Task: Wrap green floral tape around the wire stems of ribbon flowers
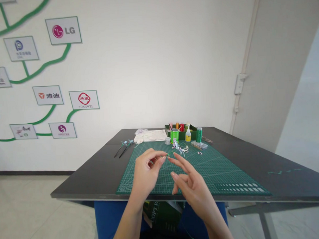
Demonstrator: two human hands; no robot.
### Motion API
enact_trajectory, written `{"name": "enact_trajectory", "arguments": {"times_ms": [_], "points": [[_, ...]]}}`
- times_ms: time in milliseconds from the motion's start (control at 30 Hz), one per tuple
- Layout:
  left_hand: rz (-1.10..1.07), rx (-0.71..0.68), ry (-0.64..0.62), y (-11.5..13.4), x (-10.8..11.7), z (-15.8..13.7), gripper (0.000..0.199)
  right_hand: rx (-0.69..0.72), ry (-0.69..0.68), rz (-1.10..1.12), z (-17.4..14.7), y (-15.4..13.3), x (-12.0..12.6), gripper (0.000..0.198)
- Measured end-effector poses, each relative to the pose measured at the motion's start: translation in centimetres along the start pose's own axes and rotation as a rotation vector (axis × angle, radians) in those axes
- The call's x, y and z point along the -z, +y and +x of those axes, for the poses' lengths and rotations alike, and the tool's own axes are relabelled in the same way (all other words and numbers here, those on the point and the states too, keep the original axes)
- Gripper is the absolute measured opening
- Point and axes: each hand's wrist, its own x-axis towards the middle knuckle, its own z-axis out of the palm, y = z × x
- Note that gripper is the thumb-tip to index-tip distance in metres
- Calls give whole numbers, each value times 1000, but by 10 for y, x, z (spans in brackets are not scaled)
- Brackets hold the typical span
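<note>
Above the cutting mat [219, 166], my left hand [146, 171] pinches a thin green strand [170, 153] between thumb and fingertips. The strand is too small to tell whether it is wire or thread. My right hand [191, 181] hovers at its other end, with fingers stretched out and thumb apart. Its fingertips come close to the strand; whether they touch it I cannot tell. Just beyond the hands lie a pale ribbon-like piece [175, 144] and small white-handled scissors [185, 149]. A thin green thread [192, 238] shows down by my lap.
A green spool of thread [199, 134] stands on a clear case [199, 145]. Near it are a glue bottle [188, 136], a bright green tin [174, 135] and a dark box [193, 134] of spools. Thin-stemmed pieces [126, 148] lie left, beside a white sheet [157, 135].
</note>
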Motion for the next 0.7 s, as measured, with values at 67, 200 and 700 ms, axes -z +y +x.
{"name": "enact_trajectory", "arguments": {"times_ms": [67, 200, 700], "points": [[-5, -1, 9, 0, 1, 0, 17, -58, -86, 33, 0, -1, -3, 83], [-19, 7, 23, -3, 2, 2, 16, -148, -183, 46, 2, 3, -2, 90], [-363, 227, 281, -40, 12, 22, 34, -89, 79, -124, 9, 8, 59, 62]]}}
